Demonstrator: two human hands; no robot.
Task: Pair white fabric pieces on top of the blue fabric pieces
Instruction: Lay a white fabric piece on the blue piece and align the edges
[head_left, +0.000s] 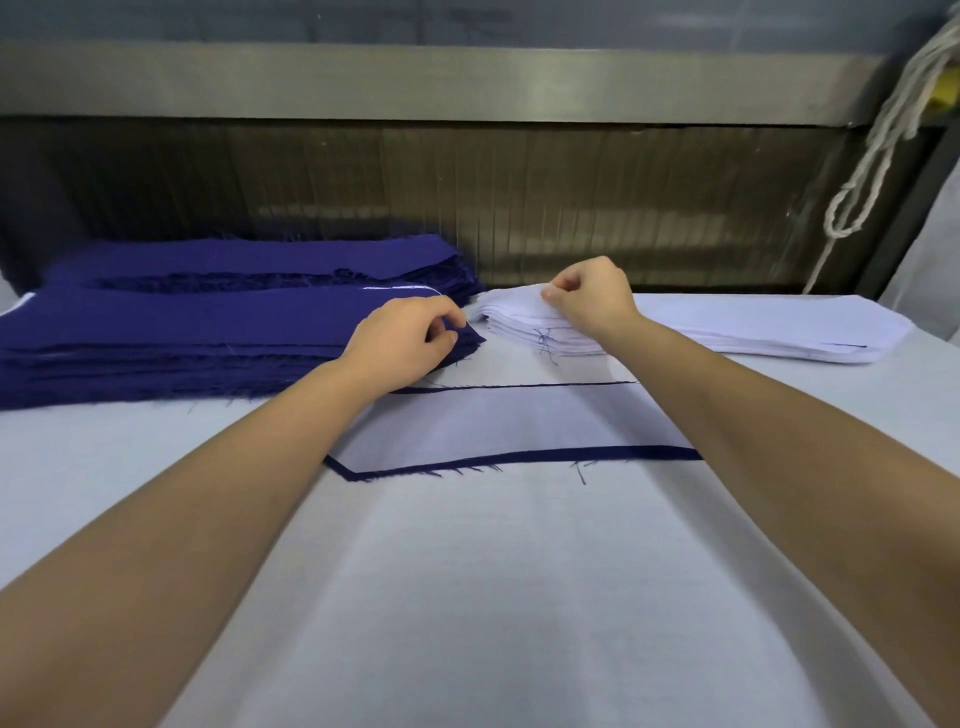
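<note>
The left hand (402, 340) has its thumb and fingers curled in a pinch on the near right corner of the blue stack (182, 332), lifting the top layer's tip a little. The right hand (592, 299) pinches the top sheets at the left end of the white stack (753, 327), fingers bent, knuckles up. The two hands are apart, with the gap between the stacks lying between them. The blue stack is deep navy, many flat layers with frayed, thready edges, and runs off to the left; the white stack is thinner, long and pale, tapering at its right end, with loose blue threads on its near side. Just nearer than both hands, between the forearms, a white piece (509, 415) lies flat on a blue piece (571, 453), whose navy border shows along the near and left edges and as a thin line at the far edge. All rest on a table (467, 597) covered in white cloth. A rear stack (249, 257) of blue sits behind the first. A rope (878, 140) hangs at far right.
</note>
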